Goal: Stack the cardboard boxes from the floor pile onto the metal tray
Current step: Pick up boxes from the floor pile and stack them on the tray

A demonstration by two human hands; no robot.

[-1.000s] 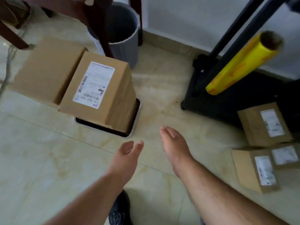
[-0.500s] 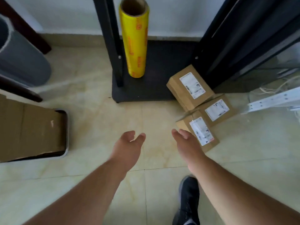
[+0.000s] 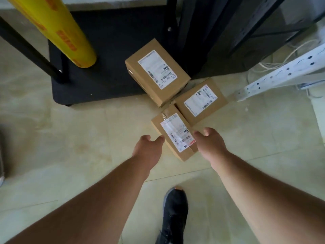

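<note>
Three small cardboard boxes with white labels lie together on the tiled floor. The nearest box (image 3: pixel 175 134) sits between my hands. My left hand (image 3: pixel 148 148) is open just left of it, fingertips close to its left edge. My right hand (image 3: pixel 210 142) is open at its right side, fingers by its edge. Behind it lie a second box (image 3: pixel 200 101) and a third box (image 3: pixel 156 73), which leans on a black platform. The metal tray is barely visible at the left frame edge (image 3: pixel 1 166).
A yellow roll of wrap (image 3: pixel 58 30) stands on the black platform (image 3: pixel 105 71) with black frame legs. A white perforated metal rail (image 3: pixel 281 74) and cables lie at the right. My black shoe (image 3: pixel 174 213) is on the floor below my arms.
The view swung right from the tray with its stacked boxes to the floor pile. Both hands have moved forward and now flank the nearest box.
</note>
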